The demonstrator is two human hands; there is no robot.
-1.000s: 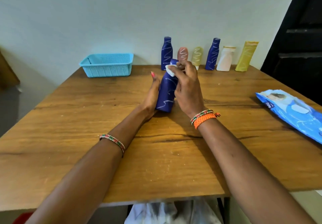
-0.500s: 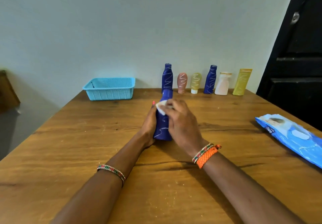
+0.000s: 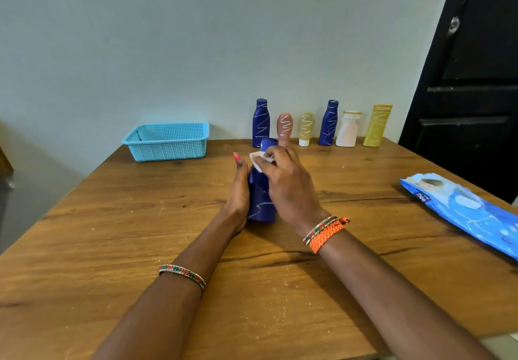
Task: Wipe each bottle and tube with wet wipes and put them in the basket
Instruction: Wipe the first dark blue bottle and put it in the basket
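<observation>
Wiping is the step in hand: my left hand [image 3: 239,191] braces the dark blue bottle [image 3: 260,200] upright on the table [image 3: 112,233], fingers curled round its left side, while my right hand [image 3: 288,188] pinches a white wet wipe [image 3: 259,160] against the bottle's shoulder, fingers clamped on the wipe. The bottle stands mid-table, well apart from the blue basket [image 3: 168,142] at the far left, which looks empty from here. Six more wait along the far edge: a tall blue bottle [image 3: 260,123], a pink tube [image 3: 285,128], a small yellow tube [image 3: 306,128], another blue bottle [image 3: 328,123], a white bottle [image 3: 348,130] and a tall yellow tube [image 3: 377,125]. The wipes pack [image 3: 462,208] lies at the right. Next, I reckon, the wipe must run down the body, where pale scribbles show, then the bottle goes far left into the basket.
</observation>
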